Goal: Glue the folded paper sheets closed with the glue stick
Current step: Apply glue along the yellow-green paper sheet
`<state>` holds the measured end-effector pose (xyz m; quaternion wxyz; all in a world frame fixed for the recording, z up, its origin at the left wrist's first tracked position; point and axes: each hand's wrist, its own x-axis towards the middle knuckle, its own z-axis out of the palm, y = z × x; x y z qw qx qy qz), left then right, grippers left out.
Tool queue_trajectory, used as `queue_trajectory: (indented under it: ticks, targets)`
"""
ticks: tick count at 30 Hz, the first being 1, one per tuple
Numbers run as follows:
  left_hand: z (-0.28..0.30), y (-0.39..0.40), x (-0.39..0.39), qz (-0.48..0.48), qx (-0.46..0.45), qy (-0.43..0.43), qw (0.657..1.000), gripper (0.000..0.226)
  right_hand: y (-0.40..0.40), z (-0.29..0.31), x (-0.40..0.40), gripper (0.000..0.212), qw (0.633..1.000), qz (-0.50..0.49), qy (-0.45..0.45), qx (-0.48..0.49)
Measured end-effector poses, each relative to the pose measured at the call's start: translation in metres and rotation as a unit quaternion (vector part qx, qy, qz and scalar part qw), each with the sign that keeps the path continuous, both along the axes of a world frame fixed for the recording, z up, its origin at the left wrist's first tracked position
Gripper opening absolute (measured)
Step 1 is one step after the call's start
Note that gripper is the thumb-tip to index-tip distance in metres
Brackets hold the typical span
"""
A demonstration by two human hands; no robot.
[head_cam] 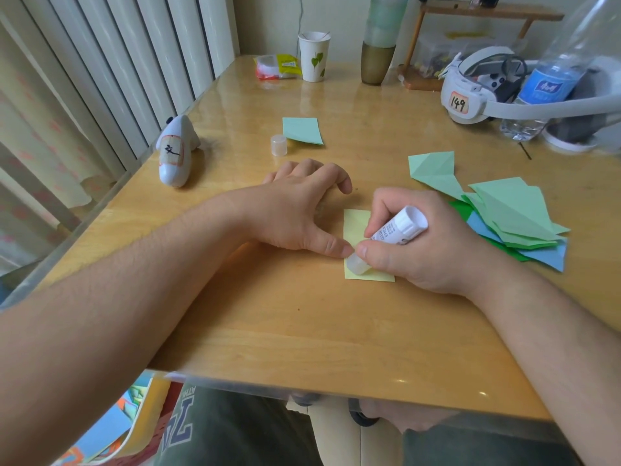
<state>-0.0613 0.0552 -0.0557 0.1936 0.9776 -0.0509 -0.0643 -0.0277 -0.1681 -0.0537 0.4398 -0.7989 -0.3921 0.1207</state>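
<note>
A folded yellow paper sheet (355, 227) lies flat in the middle of the wooden table (302, 314). My right hand (430, 250) grips a white glue stick (396, 230), tilted, with its clear tip pressed on the sheet's lower left part. My left hand (302, 210) rests on the table beside the sheet, its thumb touching the sheet's left edge and its fingers loosely curled. The glue stick's clear cap (279, 145) stands farther back. A folded mint-green sheet (302, 130) lies by the cap. A pile of green and blue folded sheets (510, 216) sits at the right.
A white shark-shaped figure (176, 151) lies at the left. At the back stand a paper cup (313, 57), a snack packet (277, 66) and a tall vase (378, 58). A white headset (487, 85) and a water bottle (551, 79) occupy the back right.
</note>
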Motion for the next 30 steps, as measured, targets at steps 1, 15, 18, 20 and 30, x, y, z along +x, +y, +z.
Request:
queue_trajectory:
  ticks: [1,15,18,20,30]
  targets:
    - [0.000,0.000,0.000,0.000,0.001,-0.001,1.000,0.091,-0.001,0.001,0.000,0.027,1.000,-0.001,-0.001,-0.008]
    - [0.001,0.000,-0.001,-0.003,-0.006,0.000,1.000,0.087,-0.016,0.006,0.013,0.025,0.999,-0.030,-0.022,-0.040]
    - [0.001,0.000,-0.001,-0.002,-0.003,-0.002,1.000,0.087,-0.017,0.008,0.013,0.030,0.999,-0.027,-0.010,0.018]
    - [0.001,0.000,-0.001,-0.002,-0.004,-0.002,1.000,0.087,-0.017,0.009,0.014,0.032,0.997,-0.025,0.008,0.073]
    - [0.003,0.002,0.001,-0.008,-0.016,0.002,1.000,0.073,-0.008,0.004,0.007,0.027,0.997,0.017,0.005,0.079]
